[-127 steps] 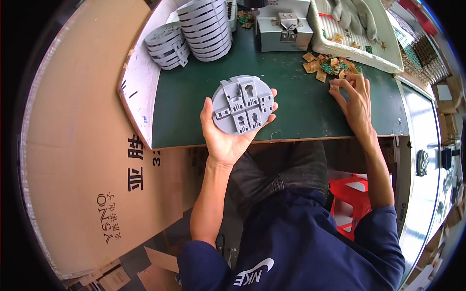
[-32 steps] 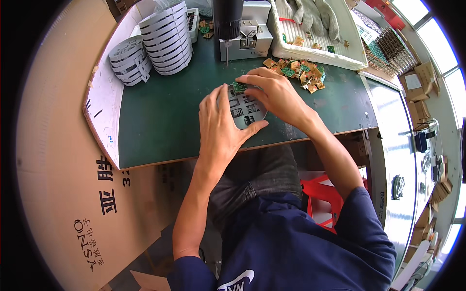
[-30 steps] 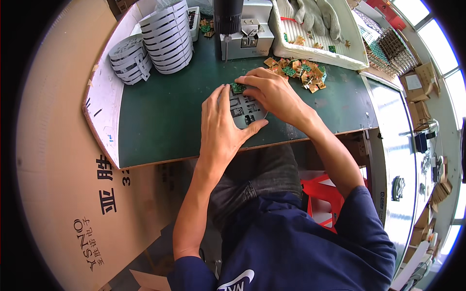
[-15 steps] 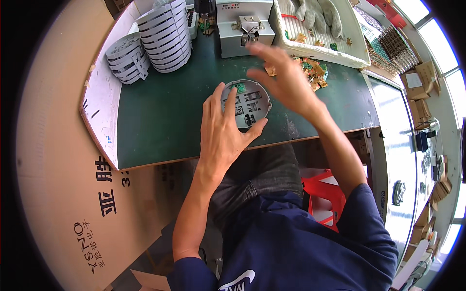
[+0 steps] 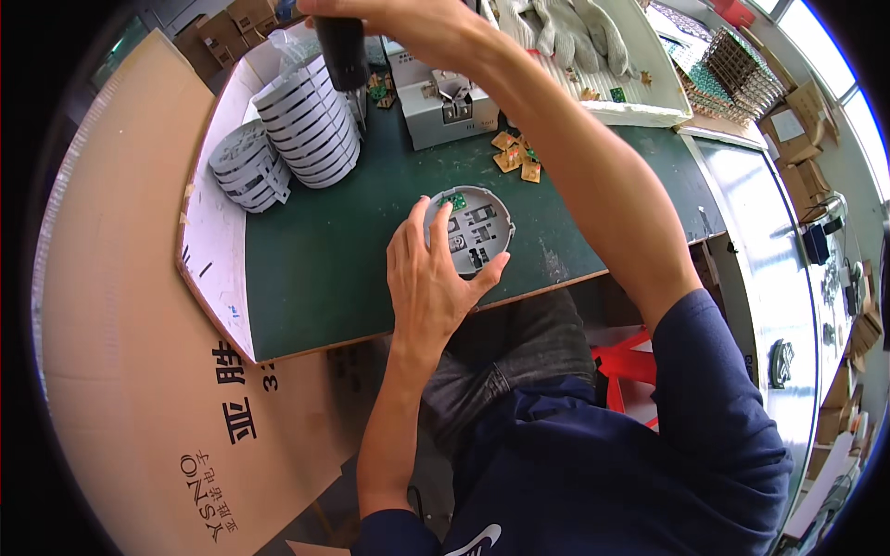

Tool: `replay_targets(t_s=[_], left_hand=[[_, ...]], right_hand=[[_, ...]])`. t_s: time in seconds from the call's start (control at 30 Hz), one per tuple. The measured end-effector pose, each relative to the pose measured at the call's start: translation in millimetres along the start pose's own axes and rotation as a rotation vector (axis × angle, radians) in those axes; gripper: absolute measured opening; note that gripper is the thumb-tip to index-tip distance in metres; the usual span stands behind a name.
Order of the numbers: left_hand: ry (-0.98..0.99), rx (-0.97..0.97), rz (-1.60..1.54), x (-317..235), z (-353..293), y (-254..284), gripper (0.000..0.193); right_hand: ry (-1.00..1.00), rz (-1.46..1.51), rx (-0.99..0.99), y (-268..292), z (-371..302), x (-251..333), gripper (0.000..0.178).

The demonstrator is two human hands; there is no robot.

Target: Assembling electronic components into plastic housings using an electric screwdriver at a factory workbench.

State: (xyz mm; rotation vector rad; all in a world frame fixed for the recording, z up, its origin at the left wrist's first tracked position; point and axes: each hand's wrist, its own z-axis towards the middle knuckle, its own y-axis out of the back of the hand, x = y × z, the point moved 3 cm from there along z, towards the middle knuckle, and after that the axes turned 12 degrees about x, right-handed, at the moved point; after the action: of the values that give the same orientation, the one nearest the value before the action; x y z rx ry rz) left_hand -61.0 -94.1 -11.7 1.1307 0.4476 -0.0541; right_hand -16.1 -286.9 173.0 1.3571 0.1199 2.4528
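Note:
A round grey plastic housing (image 5: pixel 482 232) lies on the green bench, its inside with slots and small fittings facing up. My left hand (image 5: pixel 431 273) grips its rim, thumb on the near right side and fingers at the left. One fingertip touches a small green circuit board (image 5: pixel 454 201) set near the housing's far edge. At the top edge of the view my right hand (image 5: pixel 394 17) is closed around a black electric screwdriver (image 5: pixel 341 54). Some of the right fingers are cut off by the picture's edge.
Stacked grey round housings (image 5: pixel 311 130) stand at the back left beside a white side board (image 5: pixel 209 236). A grey metal screw feeder (image 5: pixel 450 116) sits at the back. Small copper-coloured boards (image 5: pixel 516 156) lie right of it. A white foam tray (image 5: pixel 640 113) holds grey gloves (image 5: pixel 579 37).
My right hand has swung from beside the screw feeder up and left, and has taken hold of the electric screwdriver. The left hand keeps its grip on the housing. The view has shifted slightly.

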Motion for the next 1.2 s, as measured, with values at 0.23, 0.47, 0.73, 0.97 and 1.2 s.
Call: replay_targets(t_s=[0.23, 0.47, 0.73, 0.97, 1.2], left_hand=[[-0.017, 0.018, 0.052, 5, -1, 5, 0.085], [-0.038, -0.016, 0.041, 6, -1, 4, 0.085], [-0.038, -0.002, 0.025, 3, 1, 5, 0.084], [-0.051, -0.014, 0.044, 4, 1, 4, 0.083], [-0.071, -0.025, 0.032, 6, 1, 2, 0.083]], right_hand=[[0.045, 0.112, -0.149, 29, -28, 9, 0.033], [-0.050, -0.112, -0.345, 39, -21, -31, 0.024], [0.071, -0.110, -0.380, 34, -43, -25, 0.019], [-0.006, 0.130, -0.310, -20, -94, -14, 0.021], [-0.059, 0.173, -0.230, -39, -104, -15, 0.020]])
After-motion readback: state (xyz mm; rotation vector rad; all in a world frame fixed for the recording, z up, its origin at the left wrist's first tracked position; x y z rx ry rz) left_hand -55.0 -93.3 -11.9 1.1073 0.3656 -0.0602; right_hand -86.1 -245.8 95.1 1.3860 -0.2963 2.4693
